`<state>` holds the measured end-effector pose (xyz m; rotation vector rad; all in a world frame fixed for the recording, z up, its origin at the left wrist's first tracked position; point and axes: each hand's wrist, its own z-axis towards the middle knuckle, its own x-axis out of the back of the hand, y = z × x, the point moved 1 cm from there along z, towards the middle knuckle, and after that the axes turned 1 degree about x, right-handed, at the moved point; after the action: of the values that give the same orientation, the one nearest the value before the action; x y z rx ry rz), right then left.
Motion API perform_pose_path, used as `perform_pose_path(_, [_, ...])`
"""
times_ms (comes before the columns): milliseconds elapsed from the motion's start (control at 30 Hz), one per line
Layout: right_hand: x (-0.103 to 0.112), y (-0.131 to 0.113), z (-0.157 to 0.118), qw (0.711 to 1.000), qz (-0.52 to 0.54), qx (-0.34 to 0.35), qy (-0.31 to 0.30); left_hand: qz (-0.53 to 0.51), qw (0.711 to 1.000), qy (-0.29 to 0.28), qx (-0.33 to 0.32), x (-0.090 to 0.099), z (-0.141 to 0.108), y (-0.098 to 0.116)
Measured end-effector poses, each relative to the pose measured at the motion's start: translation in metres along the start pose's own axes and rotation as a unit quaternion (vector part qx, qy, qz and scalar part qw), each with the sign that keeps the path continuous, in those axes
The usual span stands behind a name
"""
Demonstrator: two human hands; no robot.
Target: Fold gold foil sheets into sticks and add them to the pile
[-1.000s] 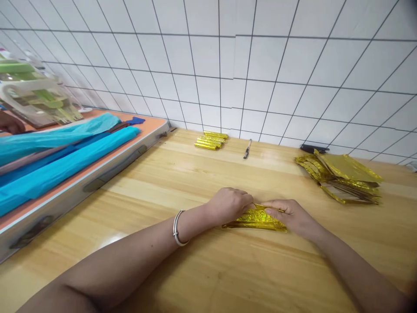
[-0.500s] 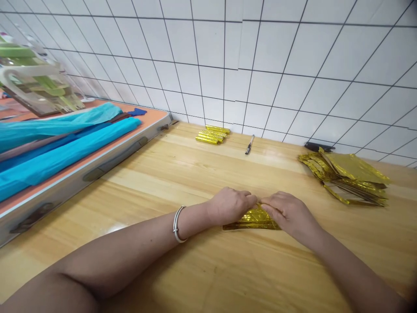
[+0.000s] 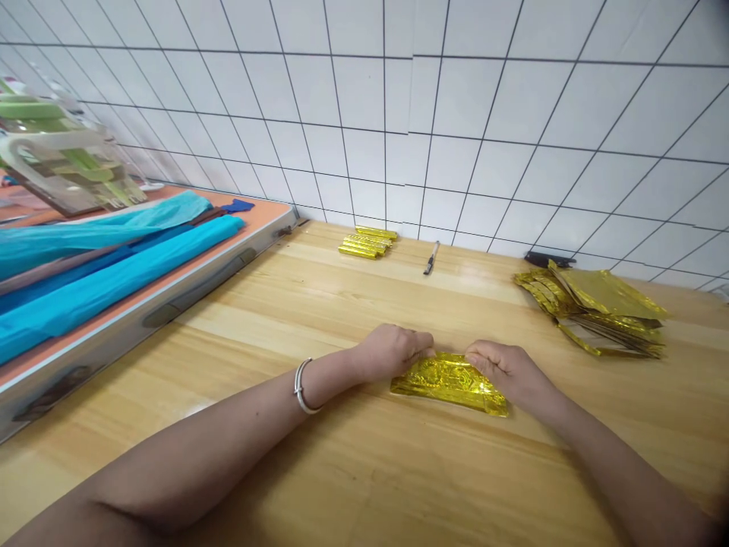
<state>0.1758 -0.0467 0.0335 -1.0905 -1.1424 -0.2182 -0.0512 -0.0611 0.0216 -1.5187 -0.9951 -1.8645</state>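
A shiny gold foil sheet point(image 3: 449, 382) lies on the wooden table point(image 3: 273, 463) in front of me, its far edge folded over. My left hand point(image 3: 392, 352) pinches that far edge near its left end, fingers closed. At the right end of the same edge, my right hand point(image 3: 501, 368) is closed with thumb and fingers on the foil. The fingertips of both hands are partly hidden. Farther back, several narrow gold foil rolls point(image 3: 367, 243) lie side by side near the wall.
A pen point(image 3: 431, 258) lies near the tiled wall point(image 3: 353, 91). To the right is a loose stack of gold foil sheets point(image 3: 615, 296), with a black object point(image 3: 550, 260) behind it. Blue folded material point(image 3: 119, 277) and a clear jug with green parts point(image 3: 74, 163) rest on a raised orange surface at left.
My hands have moved apart along the foil's far edge, the right one to the right. More of the gold surface shows between them. The view has shifted slightly.
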Motion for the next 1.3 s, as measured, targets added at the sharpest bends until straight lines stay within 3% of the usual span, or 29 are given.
perform_pose_path(167, [0.004, 0.006, 0.001, 1.0, -0.011, -0.003, 0.016, -0.021, 1.0, 0.002, 0.009, 0.0, 0.002, -0.007])
perform_pose_path(400, [0.004, 0.03, 0.005, 0.979, -0.18, -0.052, 0.078, 0.014, 0.994, 0.068, 0.078, 0.0, 0.004, -0.021])
perform_pose_path(567, [-0.003, 0.03, 0.006, 0.95, -0.277, -0.026, 0.141, 0.009, 0.992, 0.127, -0.003, 0.002, 0.004, -0.013])
perform_pose_path(667, [-0.003, 0.028, 0.006, 0.941, -0.306, 0.009, 0.145, -0.042, 0.99, 0.102, -0.083, -0.001, 0.003, -0.003])
perform_pose_path(800, [-0.004, 0.021, 0.006, 0.938, -0.312, 0.046, 0.141, -0.057, 0.984, 0.018, -0.166, -0.002, 0.001, 0.005])
perform_pose_path(867, [-0.008, 0.015, 0.005, 0.948, -0.285, 0.076, 0.123, -0.058, 0.982, -0.017, -0.177, 0.0, -0.001, 0.006])
perform_pose_path(1033, [-0.027, 0.0, -0.002, 0.971, -0.207, 0.12, 0.004, -0.066, 0.981, -0.045, -0.178, 0.004, -0.005, 0.006])
perform_pose_path(1300, [-0.025, 0.003, -0.009, 0.972, -0.21, 0.106, -0.03, -0.066, 0.973, -0.048, -0.216, 0.007, -0.004, 0.005])
